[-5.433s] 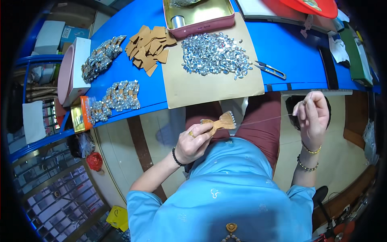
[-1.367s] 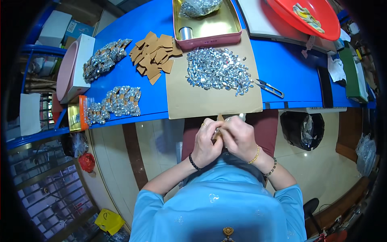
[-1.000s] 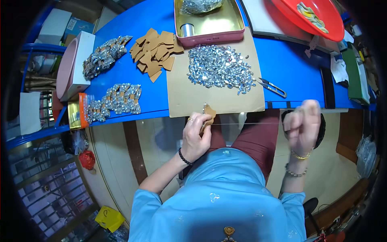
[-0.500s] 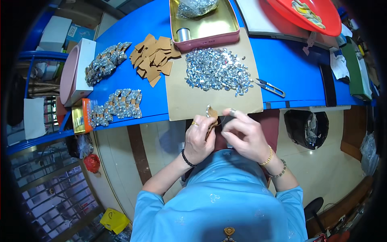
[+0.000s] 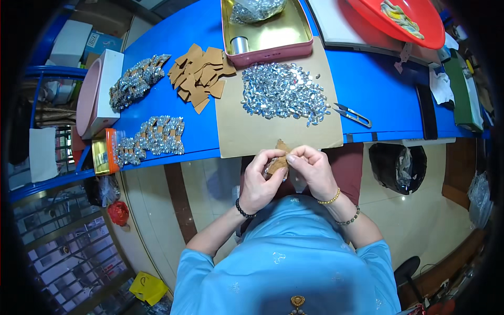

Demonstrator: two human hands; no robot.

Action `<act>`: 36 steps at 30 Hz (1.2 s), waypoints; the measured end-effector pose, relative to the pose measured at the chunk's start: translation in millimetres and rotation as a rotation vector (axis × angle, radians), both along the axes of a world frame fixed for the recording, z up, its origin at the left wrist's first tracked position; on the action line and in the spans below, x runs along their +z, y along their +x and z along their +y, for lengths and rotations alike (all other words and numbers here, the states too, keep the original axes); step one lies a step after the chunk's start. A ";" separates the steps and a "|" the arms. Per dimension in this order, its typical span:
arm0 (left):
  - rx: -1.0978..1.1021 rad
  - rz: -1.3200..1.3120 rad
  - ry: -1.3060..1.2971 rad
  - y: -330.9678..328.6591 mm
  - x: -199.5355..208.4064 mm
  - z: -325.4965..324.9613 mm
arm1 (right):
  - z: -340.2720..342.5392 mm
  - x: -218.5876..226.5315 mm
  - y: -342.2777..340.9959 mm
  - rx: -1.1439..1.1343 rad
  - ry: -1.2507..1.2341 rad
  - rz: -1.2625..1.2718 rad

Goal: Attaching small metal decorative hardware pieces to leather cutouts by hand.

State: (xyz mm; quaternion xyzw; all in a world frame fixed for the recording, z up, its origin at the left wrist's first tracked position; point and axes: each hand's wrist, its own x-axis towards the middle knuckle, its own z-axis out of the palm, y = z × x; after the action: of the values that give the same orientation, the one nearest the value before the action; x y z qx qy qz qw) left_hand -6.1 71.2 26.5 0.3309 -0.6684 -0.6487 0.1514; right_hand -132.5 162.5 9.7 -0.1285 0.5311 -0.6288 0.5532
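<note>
Just past the table's near edge, over my lap, my left hand (image 5: pixel 257 184) grips a small brown patch (image 5: pixel 278 164), its plain tan side facing up. A few shiny stones peek out along the patch's rim. My right hand (image 5: pixel 317 176) is closed in a pinch against the patch's right edge. Whatever sits between those fingertips is too small to make out. Beyond both hands, a heap of loose silvery rhinestones (image 5: pixel 283 94) lies on a tan board (image 5: pixel 231 131). Open-bladed thread snips (image 5: pixel 353 115) rest right of the heap.
Plain brown patches (image 5: pixel 199 76) are piled left of the board. Stone-covered pieces (image 5: pixel 160 135) lie farther left, near an orange tin (image 5: pixel 106 152). A pink tin (image 5: pixel 273 54) holds a thread spool (image 5: pixel 239 45) and a bag. A red basin (image 5: pixel 425 23) stands far right.
My right hand has come in from the right and closed against the patch. My left hand has turned the patch so more of its tan side shows.
</note>
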 end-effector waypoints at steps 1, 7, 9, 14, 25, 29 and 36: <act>0.027 -0.014 0.114 -0.5 0.6 0.4 | -0.2 -4.0 1.7 -0.014 -0.010 0.026; 0.018 -0.009 0.050 -0.8 -8.2 2.4 | -0.3 -12.4 7.3 -0.034 -0.017 0.100; 0.040 0.003 0.013 -0.7 -12.8 1.7 | 2.5 -7.2 1.1 0.017 -0.015 0.304; 0.071 -0.018 -0.004 0.8 -13.3 0.3 | 11.7 7.3 -25.0 0.146 -0.152 0.980; 0.110 -0.002 -0.243 2.7 -17.9 3.7 | 3.2 20.4 -24.9 0.188 -0.163 1.098; -0.015 0.044 -0.373 1.2 -16.1 11.2 | -4.4 19.0 -25.5 0.169 -0.224 1.151; 0.180 0.035 0.112 1.3 -16.8 4.9 | 19.1 11.0 -2.8 0.243 -0.300 1.298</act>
State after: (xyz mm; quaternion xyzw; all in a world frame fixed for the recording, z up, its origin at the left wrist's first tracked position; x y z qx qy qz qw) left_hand -4.8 76.0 9.8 0.3864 -0.5958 -0.6744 0.2020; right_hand -135.4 181.6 20.7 -0.6143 0.6443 -0.4246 0.1651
